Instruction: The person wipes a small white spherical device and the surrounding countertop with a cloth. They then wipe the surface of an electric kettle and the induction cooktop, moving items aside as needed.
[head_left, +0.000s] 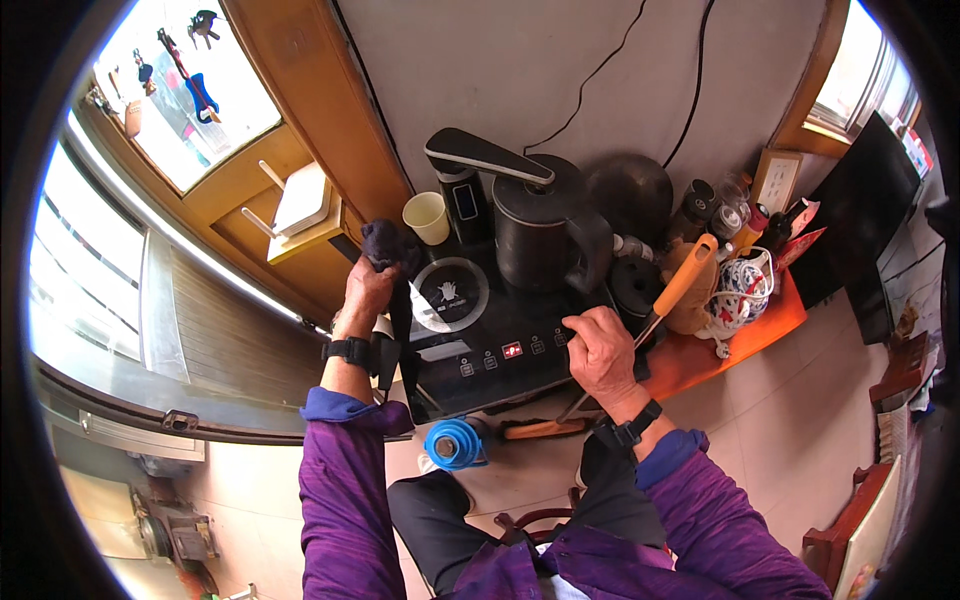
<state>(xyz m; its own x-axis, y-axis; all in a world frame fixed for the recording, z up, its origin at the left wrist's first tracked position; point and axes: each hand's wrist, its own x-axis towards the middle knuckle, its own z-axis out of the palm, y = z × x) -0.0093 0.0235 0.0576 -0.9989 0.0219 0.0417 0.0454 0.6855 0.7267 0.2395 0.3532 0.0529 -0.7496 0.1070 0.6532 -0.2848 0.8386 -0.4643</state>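
My left hand (367, 291) grips a bunched dark cloth (386, 244) at the left edge of a black glass tea-stove panel (517, 319). My right hand (602, 352) has curled fingers over the panel's right edge, beside its touch buttons. A metal shaft with an orange handle (685, 274) runs behind this hand; whether the fingers hold it is hidden. On the panel stands a black electric kettle (531, 240), with a black swing-arm water spout (491, 156) above it. A round plate (450, 294) with a hand symbol is at the panel's left. A small red display (512, 349) is lit.
A paper cup (426, 217) stands behind the cloth. Jars (697, 201), a blue-and-white teapot (739, 292) and a black lidded pot (636, 285) crowd the right side. Below the front edge is a blue-topped bottle (452, 444). A white router (302, 201) sits at left.
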